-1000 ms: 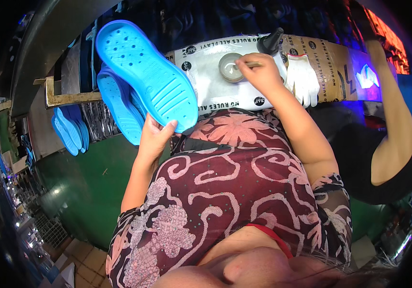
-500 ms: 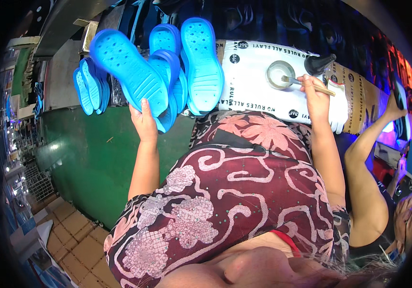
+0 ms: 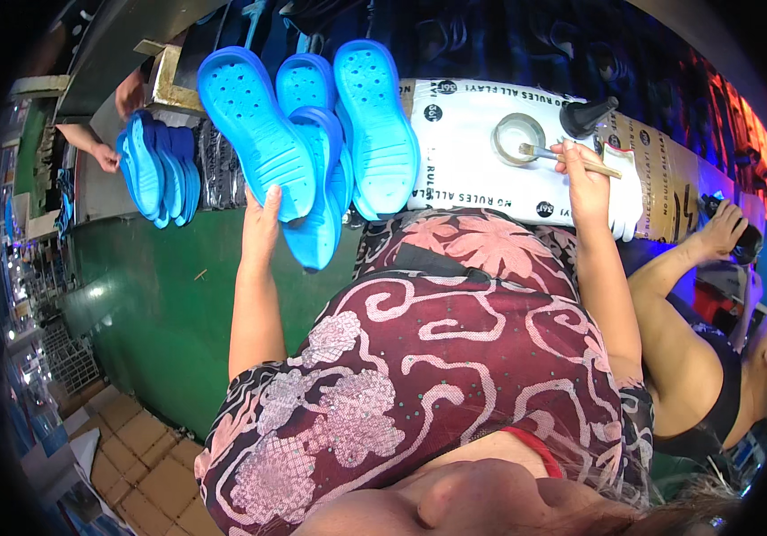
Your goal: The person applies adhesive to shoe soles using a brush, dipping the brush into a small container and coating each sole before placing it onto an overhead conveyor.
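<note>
My left hand [image 3: 263, 213] grips the heel end of a blue perforated shoe sole [image 3: 254, 134], thumb on its top face. Close beside that sole, partly overlapped by it, are more blue soles: one [image 3: 374, 134] on the right, one [image 3: 305, 80] behind, and one [image 3: 316, 228] hanging lower towards me. My right hand [image 3: 587, 183] is closed around the wooden handle of a flat brush [image 3: 593, 164]. The bristles reach into a round bowl [image 3: 519, 119] of whitish liquid, which stands on a white printed covering [image 3: 464, 183].
A black cone-shaped nozzle bottle [image 3: 589, 116] stands behind the brush. At far left a co-worker's hand [image 3: 102, 156] touches a row of blue soles [image 3: 164, 179]. Another person's hand [image 3: 725, 230] holds a dark object at right. A green surface [image 3: 169, 304] lies at my left.
The sole in my left hand has shifted slightly right and turned more upright. Co-worker's hands have appeared at the far-left soles. The person at right now reaches forward. My brush stays in the bowl.
</note>
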Motion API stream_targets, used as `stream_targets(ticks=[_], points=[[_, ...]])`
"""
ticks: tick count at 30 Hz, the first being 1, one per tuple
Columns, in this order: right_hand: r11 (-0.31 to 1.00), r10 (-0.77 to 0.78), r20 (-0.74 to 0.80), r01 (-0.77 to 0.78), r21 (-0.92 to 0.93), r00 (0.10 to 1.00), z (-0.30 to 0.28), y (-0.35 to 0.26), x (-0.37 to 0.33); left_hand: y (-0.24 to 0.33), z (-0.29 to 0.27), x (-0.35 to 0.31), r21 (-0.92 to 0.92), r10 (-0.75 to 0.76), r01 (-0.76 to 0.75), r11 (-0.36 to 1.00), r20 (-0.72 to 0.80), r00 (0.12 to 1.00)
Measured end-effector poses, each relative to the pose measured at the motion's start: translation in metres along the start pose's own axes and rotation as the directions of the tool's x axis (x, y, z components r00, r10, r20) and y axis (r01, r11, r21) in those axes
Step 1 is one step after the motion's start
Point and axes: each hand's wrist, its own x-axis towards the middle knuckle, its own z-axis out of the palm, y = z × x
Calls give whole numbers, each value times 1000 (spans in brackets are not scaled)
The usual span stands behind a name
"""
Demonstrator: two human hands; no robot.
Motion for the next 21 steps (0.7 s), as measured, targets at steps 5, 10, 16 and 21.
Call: stream_targets(ticks=[5, 10, 16, 21], points=[[1000, -3, -11, 3, 3, 1000, -4, 0, -3, 18, 8, -14, -53, 128, -134, 990, -106, 986], [1000, 25, -25, -25, 8, 999, -5, -1, -7, 46, 30, -7, -28, 345, -361, 932, -226, 911], [1000, 1, 1, -1, 3, 1000, -8, -4, -6, 53, 29, 70, -47, 487, -530, 847, -332, 808], [1000, 20, -37, -19, 17, 999, -8, -3, -10, 26, 29, 82, -98, 422, -474, 875, -323, 847]])
